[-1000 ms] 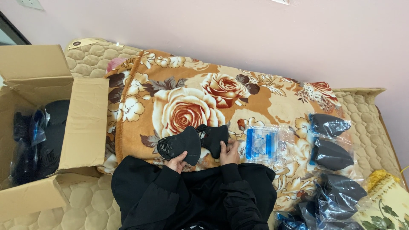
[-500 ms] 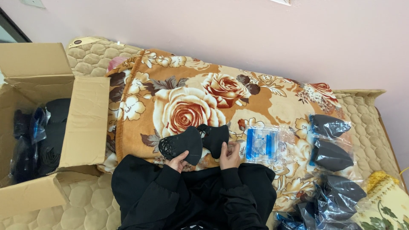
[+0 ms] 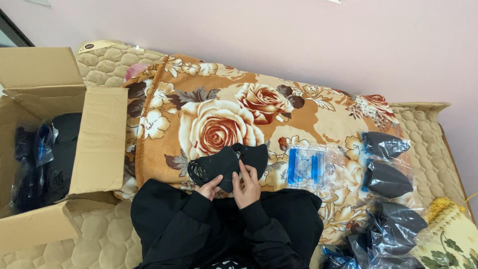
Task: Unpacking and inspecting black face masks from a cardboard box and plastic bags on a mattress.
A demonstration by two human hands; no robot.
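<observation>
Black moulded fabric masks [image 3: 226,163] | held near centre over flowered orange blanket [image 3: 219,114] | gripped by left hand [image 3: 209,187] and right hand [image 3: 246,184] | barely shifted since earlier; handling judged ongoing

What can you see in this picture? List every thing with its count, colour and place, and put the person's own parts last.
black mask: one, black, held over the blanket by both hands
floral blanket: one, orange with roses, spread across the bed
empty clear bags: a small stack, clear with blue strips, on the blanket right of the mask
bagged masks: several, black in clear bags, at the right
cardboard box: one, brown, open, at the left, with dark bagged items inside
quilted mattress: one, beige, beneath everything
wall: pink, behind
left hand: on the mask's lower edge
right hand: on the mask's right part
</observation>
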